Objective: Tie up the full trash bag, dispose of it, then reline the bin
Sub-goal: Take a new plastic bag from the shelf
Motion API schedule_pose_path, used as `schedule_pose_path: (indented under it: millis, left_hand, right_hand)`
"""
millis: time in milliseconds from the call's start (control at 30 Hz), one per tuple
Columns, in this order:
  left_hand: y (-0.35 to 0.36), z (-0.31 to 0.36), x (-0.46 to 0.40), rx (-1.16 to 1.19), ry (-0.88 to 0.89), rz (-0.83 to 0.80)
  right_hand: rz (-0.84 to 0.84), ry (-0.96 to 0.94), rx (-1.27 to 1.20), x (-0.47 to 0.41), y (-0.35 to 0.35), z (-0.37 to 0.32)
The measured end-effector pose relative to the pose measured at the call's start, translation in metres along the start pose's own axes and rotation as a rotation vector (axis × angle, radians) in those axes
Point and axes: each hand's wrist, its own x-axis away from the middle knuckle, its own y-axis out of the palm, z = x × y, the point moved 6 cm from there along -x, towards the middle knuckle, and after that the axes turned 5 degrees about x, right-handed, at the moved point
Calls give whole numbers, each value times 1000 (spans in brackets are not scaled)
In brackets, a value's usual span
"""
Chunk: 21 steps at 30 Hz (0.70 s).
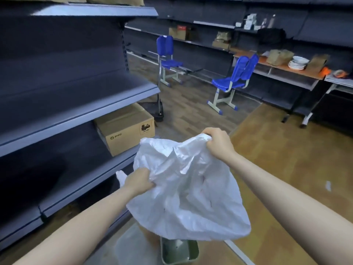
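Down low, I see the green bin [179,252] on the floor. Just above it, my left hand [138,181] and right hand [217,143] both pinch the white bag [189,197], holding it up. Farther off stand two blue chairs [232,81].

cardboard box [125,129], blue chairs [232,81], stacked plates [298,63]

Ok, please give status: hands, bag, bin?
Left hand and right hand both gripping white bag. Bag above bin. Bin unlined, nothing blocking.
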Motion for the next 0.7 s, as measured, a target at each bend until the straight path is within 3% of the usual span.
schedule_pose_path:
  millis: [100, 200, 367, 467, 567, 700]
  left_hand:
    - [-8, -19, -25, -39, -161, 30]
    - [-32, -33, -38, 125, -318, 165]
    - [-60, -56, -38, 296, -515, 337]
    - [-64, -69, -21, 301, -621, 389]
    - [-60, -95, 13, 258, -778, 357]
    - [-62, -121, 59, 226, -909, 321]
  right_hand:
    - [-6, 20, 81, -45, -5, 46]
    - [-96, 58, 163, -83, -1, 106]
    - [-566, -22, 150, -104, 37, 183]
    - [-777, -162, 400, -103, 62, 202]
    - [-738, -106, 600, -116, 67, 221]
    - [-552, 131, 524, -131, 57, 236]
